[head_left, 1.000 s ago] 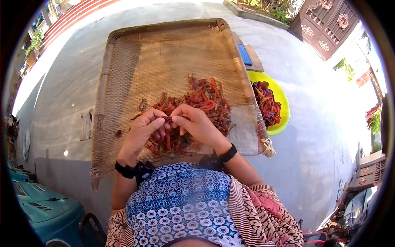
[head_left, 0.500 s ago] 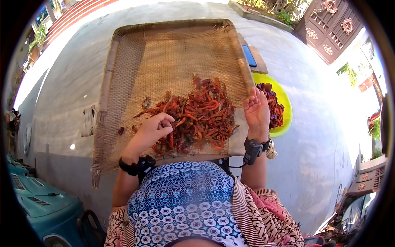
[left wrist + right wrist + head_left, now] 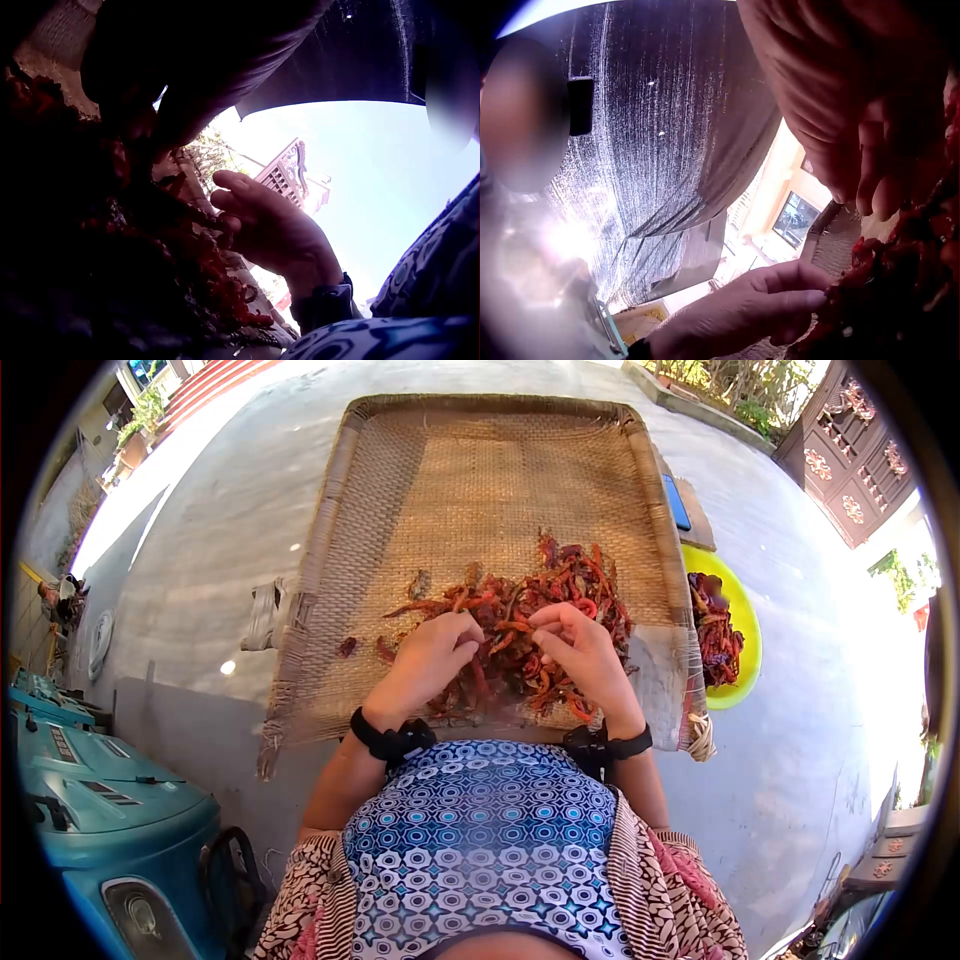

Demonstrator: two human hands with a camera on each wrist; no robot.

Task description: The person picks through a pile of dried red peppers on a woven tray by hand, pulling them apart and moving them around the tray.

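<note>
head view, woven tray: we see all its sides here, with the heap of red peppers lying in the part nearer the person.
left hand: over the heap's left side, fingers bent and partly closed, thumb near the forefinger; we cannot tell whether it pinches a pepper.
right hand: over the heap's right side, half closed, fingertips turned toward the other hand; a pepper lies just by the tips, and we cannot tell if it is gripped.
yellow-green basin: only this view gives it to us, beside the tray's right edge with more peppers in it.
blue flat thing: above the basin, on a board.
teal machine: at lower left, past the tray.
left wrist view, near side: we find the left hand large and dark at the top, its grip lost in shadow.
right hand, from below: fingers bent and slightly apart at the edge of the dark heap, a gap we cannot read from above.
patterned top: along the lower right.
right wrist view, left hand: thumb and forefinger bent close together, tips at the heap.
right hand, up close: fingers pointing down over the peppers, the tips' hold unclear to us.
window: behind the hands, seen only here.
</note>
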